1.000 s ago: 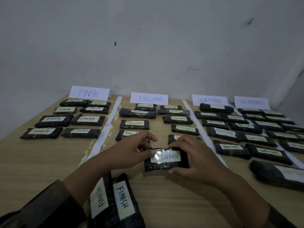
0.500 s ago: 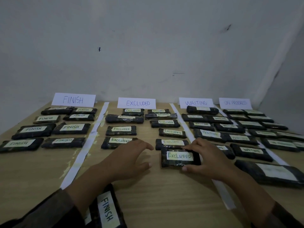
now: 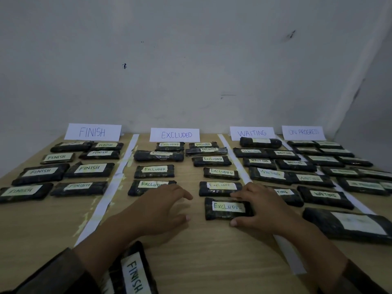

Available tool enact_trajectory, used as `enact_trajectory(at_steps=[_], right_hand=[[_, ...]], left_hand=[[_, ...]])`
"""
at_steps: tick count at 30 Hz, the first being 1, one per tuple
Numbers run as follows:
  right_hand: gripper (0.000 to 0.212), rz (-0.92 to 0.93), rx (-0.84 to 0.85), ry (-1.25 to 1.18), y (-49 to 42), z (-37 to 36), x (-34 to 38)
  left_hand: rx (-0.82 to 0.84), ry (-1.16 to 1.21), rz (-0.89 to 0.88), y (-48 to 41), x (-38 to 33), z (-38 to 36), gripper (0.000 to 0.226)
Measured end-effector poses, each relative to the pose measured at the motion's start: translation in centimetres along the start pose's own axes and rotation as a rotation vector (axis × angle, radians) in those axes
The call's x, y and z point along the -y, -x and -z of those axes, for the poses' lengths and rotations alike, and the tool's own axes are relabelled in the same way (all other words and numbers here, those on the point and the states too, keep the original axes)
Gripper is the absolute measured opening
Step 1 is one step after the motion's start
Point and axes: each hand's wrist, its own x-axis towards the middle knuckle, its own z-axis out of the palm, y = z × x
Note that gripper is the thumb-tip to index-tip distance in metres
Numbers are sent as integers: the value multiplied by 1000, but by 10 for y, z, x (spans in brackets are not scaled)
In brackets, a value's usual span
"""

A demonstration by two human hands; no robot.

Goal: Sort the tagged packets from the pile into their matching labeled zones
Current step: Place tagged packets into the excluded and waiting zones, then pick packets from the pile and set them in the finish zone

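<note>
While right hand fingers clasp EXCLUDED packet; left hand spread, beside it

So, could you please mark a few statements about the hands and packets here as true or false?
1. The right hand holds the EXCLUDED packet by its right end. True.
2. That packet lies in the WAITING zone. False: it lies in the column under the EXCLUDED sign.
3. The left hand grips a packet. False: it is open and holds nothing.
4. A FINISH packet lies nearest the camera, beside the left forearm. True.
</note>
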Motion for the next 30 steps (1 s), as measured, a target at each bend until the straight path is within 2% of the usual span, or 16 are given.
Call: enact_trajectory(at_steps=[5,8,11,15,20,26,30], right_hand=[[63,137,-34,-123,8,13,51],[60,244,43,-179,16,14,93],[64,369,124,-148,22,2,129],[74,444,182,-112,25,-15,160],[81,444,209,-135,26,-26,174],[67,399,261,-219,17,-16,162],[60,327,277,-299,8,-13,151]], left_hand=[[-4,51,59,18,16,12,47],[-2,61,80,32,23,18,43],[11,71,106,47,32,21,37],[22,156,140,67,45,24,27],[71,178,155,81,54,23,25],[124,290,181,81,54,20,14],[106,323,209,76,55,14,15]])
